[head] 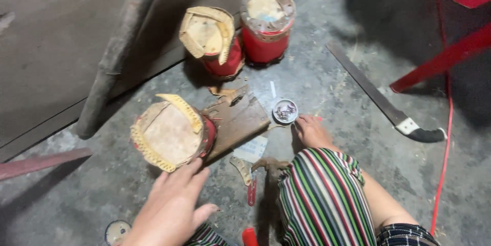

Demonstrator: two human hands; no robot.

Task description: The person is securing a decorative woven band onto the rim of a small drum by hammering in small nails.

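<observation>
A small red drum (171,134) with a pale hide pegged over its top lies tilted on the concrete floor. My left hand (171,207) hovers just below it, fingers apart, fingertips at the drum's lower edge. My right hand (312,131) rests low on the floor next to a small round tin (285,111) of nails, fingers curled down; I cannot see whether it holds anything. My knee in striped cloth (322,200) hides the wrist. A worn wooden board (238,120) lies between the drum and the tin.
Two more red drums (210,41) (267,23) stand at the back. A hammer (270,166) and a red-handled tool (251,192) lie by my knee. A long blade with a dark handle (381,100), a red cord (444,159) and red furniture legs (440,61) are on the right.
</observation>
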